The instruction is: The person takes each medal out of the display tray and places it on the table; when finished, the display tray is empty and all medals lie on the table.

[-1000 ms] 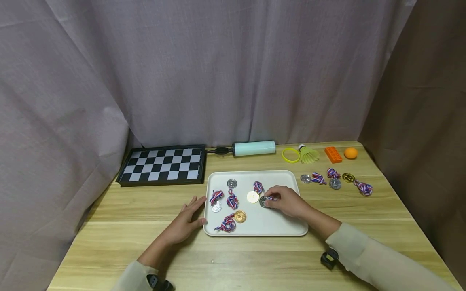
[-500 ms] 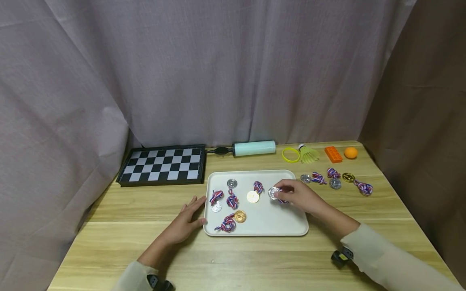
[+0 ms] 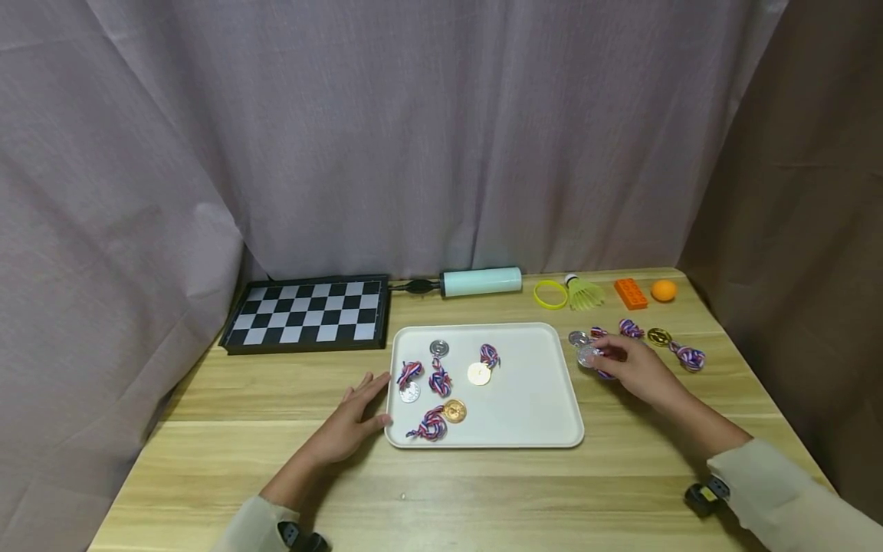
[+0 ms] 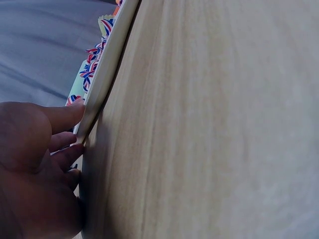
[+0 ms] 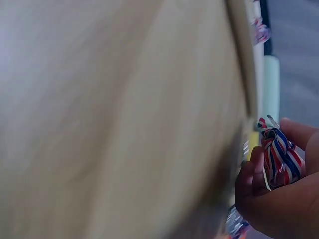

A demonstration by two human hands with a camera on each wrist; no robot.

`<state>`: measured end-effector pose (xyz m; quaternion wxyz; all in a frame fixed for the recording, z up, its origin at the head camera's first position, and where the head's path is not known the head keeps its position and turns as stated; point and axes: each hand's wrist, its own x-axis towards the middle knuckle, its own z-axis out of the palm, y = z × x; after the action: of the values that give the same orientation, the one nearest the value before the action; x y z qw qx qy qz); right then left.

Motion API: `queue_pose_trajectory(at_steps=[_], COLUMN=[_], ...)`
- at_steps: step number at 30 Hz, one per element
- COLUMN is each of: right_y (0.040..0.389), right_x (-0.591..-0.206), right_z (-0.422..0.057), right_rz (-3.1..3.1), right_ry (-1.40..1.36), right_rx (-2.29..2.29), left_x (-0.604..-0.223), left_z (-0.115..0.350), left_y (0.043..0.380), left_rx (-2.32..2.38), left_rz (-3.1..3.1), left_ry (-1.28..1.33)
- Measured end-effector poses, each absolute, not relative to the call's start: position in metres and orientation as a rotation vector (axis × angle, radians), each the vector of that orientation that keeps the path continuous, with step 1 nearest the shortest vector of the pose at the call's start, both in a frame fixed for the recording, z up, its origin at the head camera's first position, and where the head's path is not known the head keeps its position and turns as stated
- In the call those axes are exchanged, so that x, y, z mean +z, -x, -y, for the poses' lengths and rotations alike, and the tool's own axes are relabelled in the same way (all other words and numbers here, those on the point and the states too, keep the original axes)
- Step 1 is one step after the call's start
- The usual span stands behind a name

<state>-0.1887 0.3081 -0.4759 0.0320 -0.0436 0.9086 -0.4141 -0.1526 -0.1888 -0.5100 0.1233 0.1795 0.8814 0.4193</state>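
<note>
My right hand (image 3: 638,369) pinches a silver medal (image 3: 586,356) just off the tray's right side. In the right wrist view the medal's bundled red, white and blue ribbon (image 5: 281,159) lies between thumb and fingers. My left hand (image 3: 355,420) touches the left rim of the white tray (image 3: 524,418), its fingers extended. On the tray's left half are two silver medals, one near the back (image 3: 438,348) and one by the left rim, plus two gold medals, one in front (image 3: 454,411) and one nearer the middle (image 3: 479,373).
Right of the tray lie a silver medal (image 3: 578,338), a gold medal (image 3: 659,337) and another ribbon (image 3: 631,328). Behind are a checkered board (image 3: 306,314), hand pump (image 3: 483,281), yellow wristband (image 3: 550,294), shuttlecock (image 3: 585,293), orange brick (image 3: 631,293) and orange ball (image 3: 664,290).
My right hand has lifted the silver medal from the tray and carried it right, past the rim, towards the medals on the table. My left hand has stayed at the rim.
</note>
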Motion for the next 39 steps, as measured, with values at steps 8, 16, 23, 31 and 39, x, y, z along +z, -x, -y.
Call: queue_pose_trajectory(at_steps=[8, 16, 23, 31, 39], right_y=[0.191, 0.191, 0.187, 0.185, 0.187], right_x=[-0.493, -0.496, -0.489, -0.489, -0.491], right_z=[-0.316, -0.312, -0.312, -0.314, -0.312], right_rz=[-2.855, -2.882, -2.866, -2.866, -2.939], right_ry=[0.176, 0.197, 0.184, 0.23, 0.268], right_rx=[-1.165, -1.121, -1.141, -1.081, -0.986], left_x=[-0.509, -0.508, -0.509, -0.509, -0.507], left_z=[0.189, 0.188, 0.188, 0.189, 0.189], left_y=[0.152, 0.152, 0.152, 0.152, 0.151], left_rx=[1.22, 1.218, 1.221, 1.217, 1.216], left_rz=[-2.566, -2.572, -2.572, -2.577, -2.571], left_ry=[-0.522, -0.513, -0.511, -0.516, -0.51])
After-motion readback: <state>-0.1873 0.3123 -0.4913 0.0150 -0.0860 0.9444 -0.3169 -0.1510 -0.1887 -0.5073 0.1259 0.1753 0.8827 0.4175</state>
